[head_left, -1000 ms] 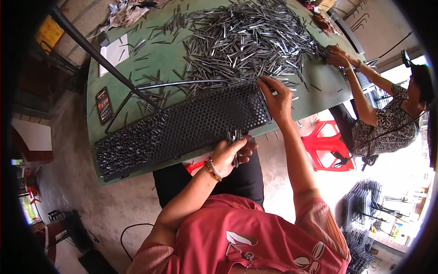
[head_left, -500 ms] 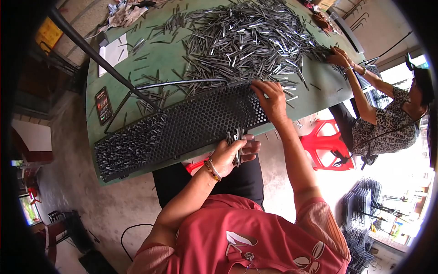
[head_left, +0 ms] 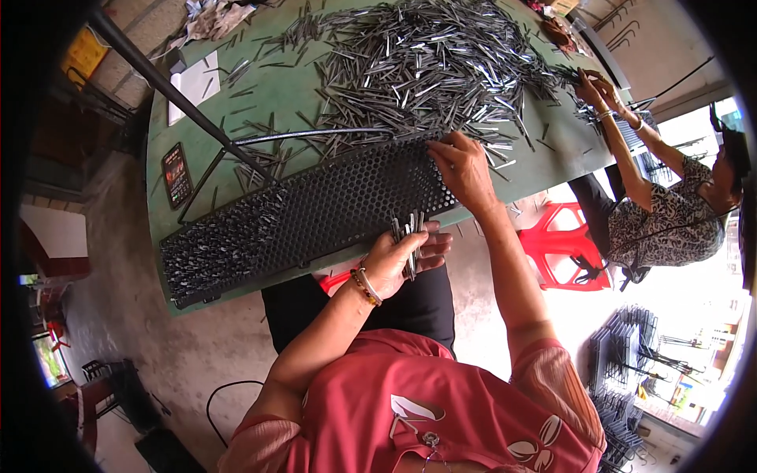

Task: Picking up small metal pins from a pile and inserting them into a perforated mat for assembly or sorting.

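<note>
A: "Head view: locate the long, black, perforated panel (head_left: 335,197)."

B: "I find it along the green-topped table's (head_left: 560,158) near edge, long axis slanting up rightward. The right hand (head_left: 465,167) is nearer: fingers curled over the panel's right end; I cannot tell whether they pinch anything."

A: "Left hand (head_left: 388,260)?"

B: "Off that edge, I see its thumb pressing thin grey metal strips (head_left: 409,226), other fingers extended, strips crosswise to the panel's long axis."
</note>
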Tool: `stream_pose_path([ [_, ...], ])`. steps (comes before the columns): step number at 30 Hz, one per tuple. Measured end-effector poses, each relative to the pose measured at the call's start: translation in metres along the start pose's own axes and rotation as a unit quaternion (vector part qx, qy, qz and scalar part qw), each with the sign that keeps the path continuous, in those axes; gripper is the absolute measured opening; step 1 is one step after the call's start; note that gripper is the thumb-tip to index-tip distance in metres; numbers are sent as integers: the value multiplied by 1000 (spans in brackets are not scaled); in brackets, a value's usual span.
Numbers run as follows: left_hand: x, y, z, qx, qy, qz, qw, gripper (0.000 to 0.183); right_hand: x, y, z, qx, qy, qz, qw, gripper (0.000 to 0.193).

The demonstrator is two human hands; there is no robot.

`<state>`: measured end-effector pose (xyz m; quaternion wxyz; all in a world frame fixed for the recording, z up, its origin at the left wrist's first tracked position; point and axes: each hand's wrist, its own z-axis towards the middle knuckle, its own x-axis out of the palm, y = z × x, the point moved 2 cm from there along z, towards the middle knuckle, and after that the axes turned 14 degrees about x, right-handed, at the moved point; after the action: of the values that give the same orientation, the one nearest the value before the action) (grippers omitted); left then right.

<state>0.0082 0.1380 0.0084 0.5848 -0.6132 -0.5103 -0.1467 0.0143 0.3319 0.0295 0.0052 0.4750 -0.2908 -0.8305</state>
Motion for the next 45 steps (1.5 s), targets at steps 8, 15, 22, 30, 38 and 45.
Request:
stream_pose_path([
  [8, 1, -9, -2, 17, -1, -9, 1000, 32, -15, 18, -15, 160, 104, 192, 963, 19],
  [15, -1, -11, 1, 56, 19, 25, 998, 31, -15, 40, -38, 212, 324, 376, 842, 15],
  [22, -6, -12, 4, 72, -21, 52, 996, 29, -8, 28, -30, 290, 313, 398, 812, 20],
  [30, -6, -13, 2, 93, -27, 72, 993, 29, -3, 27, -29, 340, 309, 444, 769, 22],
  [38, -6, -9, 1, 55, -48, 81, 994, 31, -10, 11, 28, 193, 101, 284, 934, 18],
  [45, -4, -8, -1, 39, -58, 93, 993, 32, 12, 4, 31, 129, 103, 247, 955, 17],
])
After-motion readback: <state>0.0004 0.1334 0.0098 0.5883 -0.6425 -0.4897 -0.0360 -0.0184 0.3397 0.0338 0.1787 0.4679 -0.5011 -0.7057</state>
